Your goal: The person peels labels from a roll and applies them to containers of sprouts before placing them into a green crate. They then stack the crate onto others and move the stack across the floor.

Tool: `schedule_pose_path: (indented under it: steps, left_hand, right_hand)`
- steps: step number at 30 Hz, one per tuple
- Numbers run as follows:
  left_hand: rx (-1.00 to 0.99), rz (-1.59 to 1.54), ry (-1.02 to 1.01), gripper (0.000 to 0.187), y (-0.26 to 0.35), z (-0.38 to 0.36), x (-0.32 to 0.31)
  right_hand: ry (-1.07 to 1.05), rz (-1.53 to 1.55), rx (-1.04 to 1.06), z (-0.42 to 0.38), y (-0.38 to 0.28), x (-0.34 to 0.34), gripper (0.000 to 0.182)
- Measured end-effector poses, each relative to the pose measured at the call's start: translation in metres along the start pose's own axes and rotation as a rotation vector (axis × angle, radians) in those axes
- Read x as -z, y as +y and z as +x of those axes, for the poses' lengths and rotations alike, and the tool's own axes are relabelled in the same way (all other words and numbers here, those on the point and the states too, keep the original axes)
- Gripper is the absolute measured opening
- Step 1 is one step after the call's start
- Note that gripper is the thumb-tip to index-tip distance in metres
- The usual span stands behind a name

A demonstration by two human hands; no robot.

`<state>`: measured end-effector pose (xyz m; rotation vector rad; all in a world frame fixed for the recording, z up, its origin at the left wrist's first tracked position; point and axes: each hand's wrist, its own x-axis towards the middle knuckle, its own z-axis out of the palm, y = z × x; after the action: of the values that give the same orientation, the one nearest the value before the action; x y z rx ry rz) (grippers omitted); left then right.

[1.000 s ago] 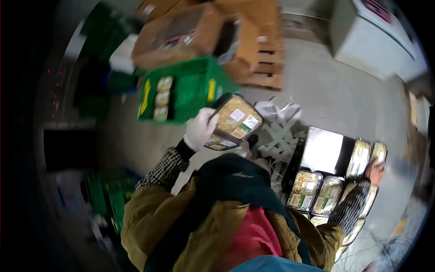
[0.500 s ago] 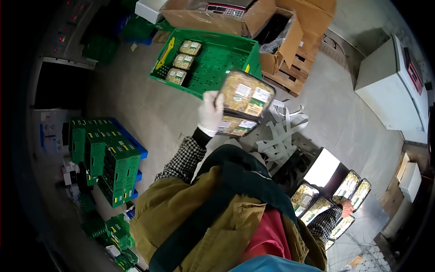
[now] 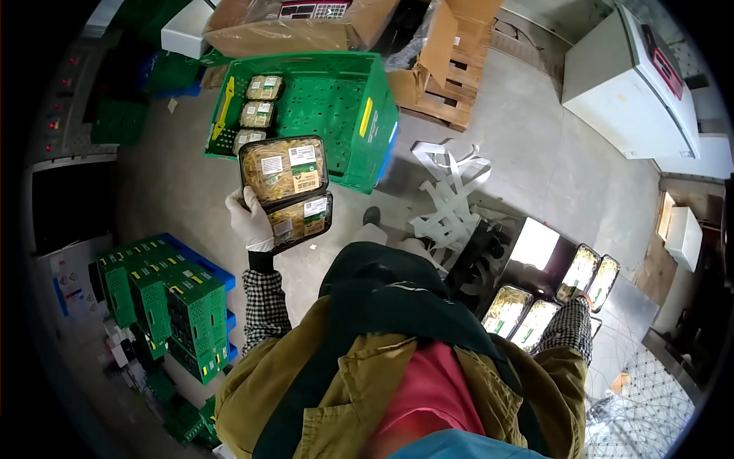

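Observation:
My left hand (image 3: 251, 220), in a white glove, grips two packed food trays, one above the other. The upper food tray (image 3: 283, 170) and the lower food tray (image 3: 301, 219) have dark rims, clear film, pale strand-like contents and white-green labels. They are in front of the near left corner of the green crate (image 3: 365, 115), where several similar trays (image 3: 258, 115) stand in a row on the left. My right hand (image 3: 587, 301) reaches to the near ends of two food trays (image 3: 579, 273) on the metal table; the sleeve and trays hide most of its fingers.
More trays (image 3: 508, 310) lie on the table beside a dark surface with a white panel (image 3: 534, 245). White straps (image 3: 447, 191) lie tangled on the floor. Stacked green crates (image 3: 202, 306) stand left; a cardboard box (image 3: 287, 32) and wooden pallet (image 3: 462, 84) are behind.
My left hand has carried the two trays leftward, to the crate's near left corner. The view has shifted. My right hand stays by the table trays.

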<state>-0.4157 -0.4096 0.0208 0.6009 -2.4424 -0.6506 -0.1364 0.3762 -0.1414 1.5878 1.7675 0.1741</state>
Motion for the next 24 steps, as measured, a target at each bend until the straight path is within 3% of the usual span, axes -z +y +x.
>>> schedule_pose_path:
  steps: [2, 4, 6, 8, 10, 14, 16, 18, 20, 21, 22, 23, 24]
  left_hand:
    - [0.040, 0.003, -0.004, 0.023, -0.007, 0.006, 0.000]
    - [0.058, 0.017, -0.015, 0.024, -0.012, 0.019, -0.002]
    - [0.105, 0.030, -0.059, 0.027, -0.023, 0.042, -0.009]
    - [0.047, -0.008, -0.047, 0.030, -0.052, 0.083, -0.038]
    - [0.044, 0.057, -0.109, 0.031, -0.074, 0.137, -0.078]
    - [-0.072, 0.047, -0.203, 0.031, -0.123, 0.221, -0.187]
    - [-0.122, 0.057, -0.285, 0.035, -0.162, 0.254, -0.262]
    - [-0.012, 0.183, -0.454, 0.038, -0.187, 0.273, -0.335]
    - [0.042, 0.218, -0.529, 0.041, -0.193, 0.281, -0.378]
    - [0.089, 0.135, -0.552, 0.043, -0.198, 0.283, -0.394]
    - [0.074, 0.143, -0.524, 0.044, -0.235, 0.285, -0.440]
    - [0.090, 0.107, -0.561, 0.045, -0.241, 0.288, -0.447]
    - [0.104, 0.073, -0.599, 0.045, -0.239, 0.292, -0.444]
  right_hand:
    - [0.032, 0.028, -0.031, 0.015, 0.000, -0.010, 0.035]
    - [0.078, 0.061, -0.063, 0.031, 0.003, -0.022, 0.048]
    - [0.439, 0.421, -0.198, 0.070, 0.015, -0.053, 0.050]
    - [0.582, 0.246, -0.047, 0.085, 0.027, -0.039, 0.052]
    - [0.597, 0.685, -0.184, 0.026, 0.008, 0.029, 0.055]
    - [0.941, 0.621, 0.144, -0.146, -0.048, 0.114, 0.048]
    - [0.934, 0.597, 0.358, -0.233, -0.079, 0.140, 0.040]
    - [0.930, 0.619, 0.608, -0.335, -0.130, 0.160, 0.031]
    - [0.792, 0.795, 0.782, -0.426, -0.203, 0.168, 0.021]
    - [0.809, 0.759, 0.988, -0.450, -0.240, 0.165, 0.017]
    - [0.543, 0.810, 0.958, -0.469, -0.280, 0.159, 0.016]
    - [0.380, 0.918, 1.015, -0.486, -0.327, 0.145, 0.016]
    - [0.369, 0.893, 1.132, -0.520, -0.378, 0.141, 0.017]
